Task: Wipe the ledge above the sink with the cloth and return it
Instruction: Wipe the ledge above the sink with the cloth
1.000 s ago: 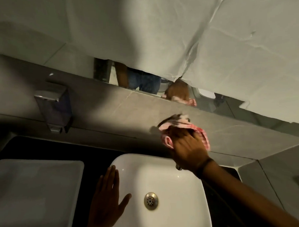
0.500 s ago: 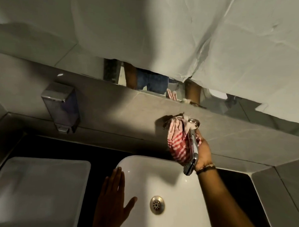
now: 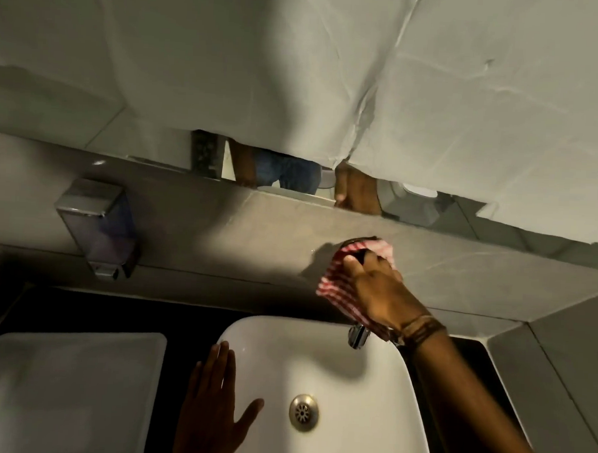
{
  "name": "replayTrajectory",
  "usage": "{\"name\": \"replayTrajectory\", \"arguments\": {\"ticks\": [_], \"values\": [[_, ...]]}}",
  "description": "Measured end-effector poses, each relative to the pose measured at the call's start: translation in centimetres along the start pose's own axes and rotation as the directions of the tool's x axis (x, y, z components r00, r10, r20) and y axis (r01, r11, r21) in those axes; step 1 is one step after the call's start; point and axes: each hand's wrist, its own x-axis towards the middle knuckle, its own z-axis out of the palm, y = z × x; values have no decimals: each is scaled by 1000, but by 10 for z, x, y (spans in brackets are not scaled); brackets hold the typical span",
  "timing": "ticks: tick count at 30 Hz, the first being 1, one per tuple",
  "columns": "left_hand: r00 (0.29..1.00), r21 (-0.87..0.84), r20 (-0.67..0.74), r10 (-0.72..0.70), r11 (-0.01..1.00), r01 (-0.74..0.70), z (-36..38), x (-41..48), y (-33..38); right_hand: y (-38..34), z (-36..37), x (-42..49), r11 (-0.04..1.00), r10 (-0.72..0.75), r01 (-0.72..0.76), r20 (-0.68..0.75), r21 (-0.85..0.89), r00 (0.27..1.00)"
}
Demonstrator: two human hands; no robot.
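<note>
Red-and-white checked cloth [image 3: 336, 286], bunched and pressed against the grey tiled ledge [image 3: 460, 267] above the white sink [image 3: 369, 383]. Its upper fold lies on the ledge top; its lower part hangs down the ledge front to just above the tap. The right hand [image 3: 380, 291] covers the middle of the cloth, its fingers [image 3: 352, 263] curled and closed around the fabric; the fingertips are partly buried in the folds. A dark banded bracelet [image 3: 420, 329] circles the right wrist. Of the chrome tap [image 3: 356, 336] only the spout end shows below the hand and cloth; the rest is hidden behind them.

The left hand [image 3: 214, 411] rests flat on the sink's left rim, fingers spread and holding nothing; its wrist is cut off by the lower frame edge. A metal drain [image 3: 304, 412] sits at the centre of the basin. To the left, on the dark table [image 3: 190, 321], lies a second white basin or tray [image 3: 68, 387], dim and cut off at the frame edge.

A wall-mounted soap dispenser [image 3: 97, 227] hangs on the ledge front, well left of the cloth; no label can be read. Above the ledge, a mirror [image 3: 293, 178] is almost wholly covered by crumpled white paper sheeting [image 3: 331, 73]; the uncovered strip reflects forearms and blue clothing only.
</note>
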Motion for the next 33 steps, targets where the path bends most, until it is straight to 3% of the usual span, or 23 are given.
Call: {"name": "replayTrajectory", "arguments": {"ticks": [2,4,6,10,12,15,17,19,21,23,25,27,31,33], "values": [[1000,2,-20,14,1000,-14,-2,3,1,0,2,8,956,149,-113,-114,272,982],[1000,7,-24,18,1000,-18,-4,2,1,-2,5,21,905,254,-216,-57,366,966],[999,6,-25,23,1000,-23,-3,-3,1,1,17,16,876,304,-234,-106,422,947],[1000,16,-7,24,1000,-24,-2,-2,2,16,82,-44,823,346,-49,-431,566,834],[1000,10,-6,20,1000,-20,-3,1,3,11,111,-69,783,363,-6,-450,622,816],[1000,11,7,20,1000,-20,-3,3,1,17,107,-60,850,321,-17,-491,526,810],[999,27,-23,31,999,-31,-3,5,2,26,73,-28,926,244,-64,-460,373,854],[999,30,-25,31,999,-30,-5,4,3,21,33,11,930,220,-118,-268,348,938],[1000,33,-1,15,999,-15,-6,-1,4,10,18,28,889,241,-168,-125,425,962],[1000,19,3,14,1000,-14,-13,-3,7,10,31,17,840,278,-126,-219,528,935],[1000,-1,0,9,1000,-9,-17,1,9,21,71,-18,770,350,-20,-396,638,849],[1000,-22,-4,-5,1000,5,-18,7,9,24,109,-57,779,365,7,-462,627,808],[1000,-9,-21,-5,1000,5,-16,9,7,23,102,-59,867,337,-65,-486,493,807],[1000,1,-17,-9,1000,9,-14,8,7,23,61,-17,898,289,-120,-363,422,886]]}}
